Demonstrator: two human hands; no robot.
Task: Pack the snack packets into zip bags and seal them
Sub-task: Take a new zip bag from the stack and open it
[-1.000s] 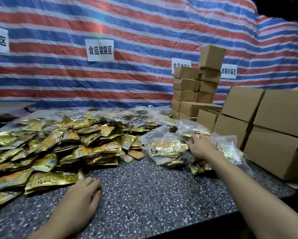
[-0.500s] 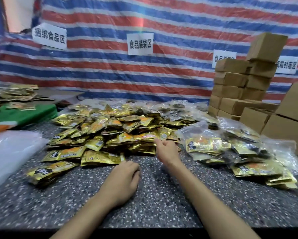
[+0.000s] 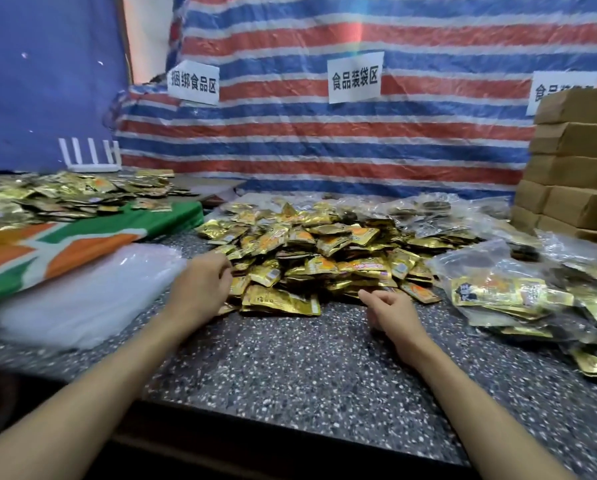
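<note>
Left hand (image 3: 200, 292) first: its fingers (image 3: 221, 270) curl down at the near-left edge of the heap of gold snack packets (image 3: 318, 251), and whether they pinch a packet or only touch the foil I cannot tell, because the back of the hand hides it. Right hand (image 3: 392, 315) hovers just before the heap's front edge, fingers (image 3: 366, 294) loosely curled, nothing in them. The risk, as I read it, is slick foil: one hasty rake could drag neighbours sliding out across the speckled countertop (image 3: 307, 372). The stack of empty zip bags (image 3: 82, 299) lies just beside the left wrist, so a careless forearm could fan them toward the near-left edge, and clinging film may lift two bags for one. On the right, filled zip bags (image 3: 518, 299) crowd the surface, the lowest near the front edge and likely to slip if nudged. Cardboard boxes (image 3: 574, 174) wall off the far right. The open room lies between the forearms, bare down to the dark front edge (image 3: 290, 434).
</note>
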